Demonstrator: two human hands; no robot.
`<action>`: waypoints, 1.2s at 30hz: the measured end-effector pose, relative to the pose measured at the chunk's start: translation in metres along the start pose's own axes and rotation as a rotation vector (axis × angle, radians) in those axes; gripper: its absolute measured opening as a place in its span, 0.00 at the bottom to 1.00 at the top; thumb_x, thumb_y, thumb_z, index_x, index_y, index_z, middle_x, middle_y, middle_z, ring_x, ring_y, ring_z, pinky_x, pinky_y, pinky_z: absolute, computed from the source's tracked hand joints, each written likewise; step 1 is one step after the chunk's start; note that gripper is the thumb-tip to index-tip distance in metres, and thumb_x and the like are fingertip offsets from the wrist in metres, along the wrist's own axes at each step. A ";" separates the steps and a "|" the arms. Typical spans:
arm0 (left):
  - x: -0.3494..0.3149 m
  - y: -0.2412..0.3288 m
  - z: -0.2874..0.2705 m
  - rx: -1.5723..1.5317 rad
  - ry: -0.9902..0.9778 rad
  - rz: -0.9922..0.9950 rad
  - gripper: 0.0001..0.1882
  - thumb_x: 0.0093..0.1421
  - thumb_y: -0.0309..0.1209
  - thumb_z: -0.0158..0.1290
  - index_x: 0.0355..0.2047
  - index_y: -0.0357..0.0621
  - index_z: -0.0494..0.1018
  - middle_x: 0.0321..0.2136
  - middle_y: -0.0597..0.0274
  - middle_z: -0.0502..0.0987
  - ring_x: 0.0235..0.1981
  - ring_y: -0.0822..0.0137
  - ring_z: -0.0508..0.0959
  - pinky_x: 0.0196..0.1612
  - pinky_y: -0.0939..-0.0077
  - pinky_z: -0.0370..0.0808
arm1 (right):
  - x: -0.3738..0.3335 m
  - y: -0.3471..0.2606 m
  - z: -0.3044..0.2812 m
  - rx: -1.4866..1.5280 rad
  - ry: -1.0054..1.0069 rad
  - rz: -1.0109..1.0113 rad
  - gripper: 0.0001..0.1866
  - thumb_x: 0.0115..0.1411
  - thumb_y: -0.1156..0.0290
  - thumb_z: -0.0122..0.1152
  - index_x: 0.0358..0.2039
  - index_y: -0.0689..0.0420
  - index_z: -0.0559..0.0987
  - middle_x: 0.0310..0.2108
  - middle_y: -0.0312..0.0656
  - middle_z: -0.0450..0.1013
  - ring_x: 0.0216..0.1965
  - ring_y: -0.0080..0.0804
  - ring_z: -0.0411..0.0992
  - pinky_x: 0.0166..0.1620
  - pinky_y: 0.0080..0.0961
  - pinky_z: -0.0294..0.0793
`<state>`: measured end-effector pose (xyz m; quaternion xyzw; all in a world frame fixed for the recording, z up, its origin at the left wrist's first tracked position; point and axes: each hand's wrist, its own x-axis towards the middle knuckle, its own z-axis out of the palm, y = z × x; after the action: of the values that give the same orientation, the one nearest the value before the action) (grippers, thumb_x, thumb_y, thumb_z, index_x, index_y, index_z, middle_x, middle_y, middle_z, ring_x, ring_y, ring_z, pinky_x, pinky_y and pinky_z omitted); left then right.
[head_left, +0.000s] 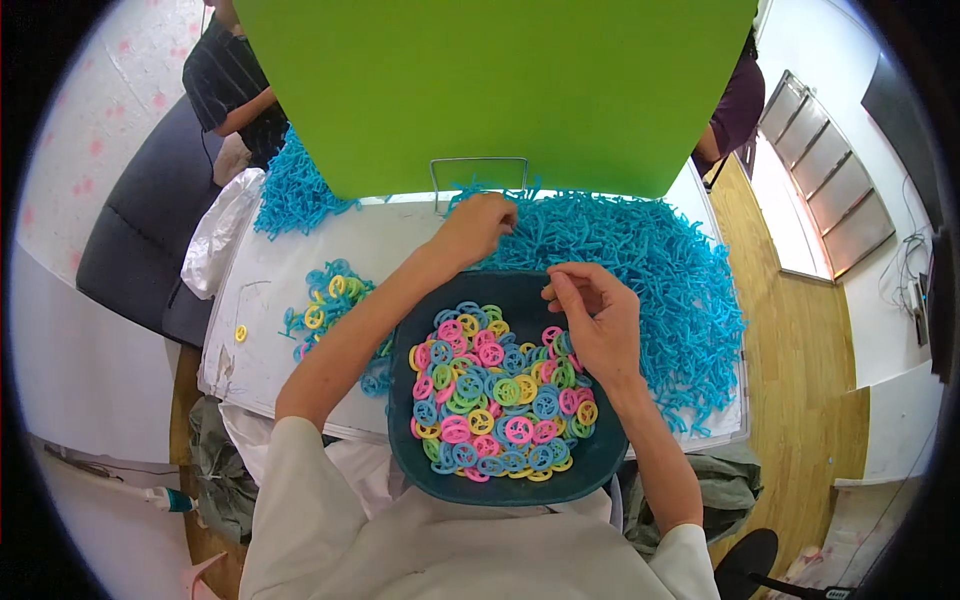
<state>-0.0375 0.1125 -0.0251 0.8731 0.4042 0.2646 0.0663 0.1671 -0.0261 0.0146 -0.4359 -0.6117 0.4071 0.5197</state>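
A dark green basin (405, 440) sits in front of my body, holding many small spoked plastic rings (487, 385) in pink, yellow, green and blue. My left hand (478, 228) reaches past the basin's far rim to the near edge of a large heap of blue stick-like plastic pieces (640, 260). Its fingers are curled, and whatever they hold is hidden. Above the basin's far right rim, my right hand (595, 318) pinches thumb and forefinger together. Anything between them is too small to name.
A green board (500, 90) with a wire bracket (478, 160) stands behind the heap on the white table (250, 300). Joined blue pieces and rings (335, 300) lie left, with a lone yellow ring (241, 333). Another blue heap (295, 190) is farther back, near a person's arm (245, 112).
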 end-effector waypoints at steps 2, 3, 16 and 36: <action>0.003 0.004 -0.002 0.026 0.022 -0.013 0.10 0.54 0.26 0.57 0.37 0.41 0.75 0.30 0.54 0.76 0.31 0.57 0.77 0.35 0.67 0.73 | 0.000 0.006 -0.004 -0.020 0.014 0.021 0.11 0.62 0.74 0.57 0.44 0.62 0.76 0.32 0.41 0.77 0.32 0.22 0.75 0.35 0.18 0.75; 0.005 0.023 -0.014 -0.214 0.105 -0.169 0.09 0.56 0.28 0.57 0.37 0.41 0.75 0.29 0.57 0.76 0.30 0.62 0.77 0.34 0.70 0.73 | 0.000 0.007 -0.006 -0.022 0.029 0.027 0.11 0.62 0.74 0.57 0.44 0.62 0.76 0.32 0.41 0.77 0.32 0.22 0.75 0.35 0.18 0.75; -0.032 0.101 -0.036 -1.306 -0.122 -0.559 0.12 0.61 0.36 0.56 0.39 0.42 0.72 0.31 0.66 0.76 0.32 0.77 0.75 0.36 0.83 0.74 | 0.000 -0.004 -0.008 0.136 0.000 0.004 0.23 0.55 0.80 0.63 0.52 0.57 0.71 0.40 0.37 0.70 0.39 0.23 0.75 0.41 0.17 0.74; -0.066 0.120 -0.014 -0.138 -0.190 -0.163 0.11 0.52 0.23 0.58 0.36 0.40 0.73 0.27 0.54 0.76 0.31 0.60 0.79 0.33 0.67 0.77 | 0.003 0.007 -0.012 0.112 0.129 -0.030 0.17 0.58 0.80 0.61 0.49 0.61 0.74 0.32 0.33 0.71 0.34 0.15 0.71 0.35 0.12 0.70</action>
<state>0.0012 -0.0173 -0.0007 0.8518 0.4464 0.2015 0.1856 0.1793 -0.0209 0.0105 -0.4223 -0.5598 0.4039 0.5875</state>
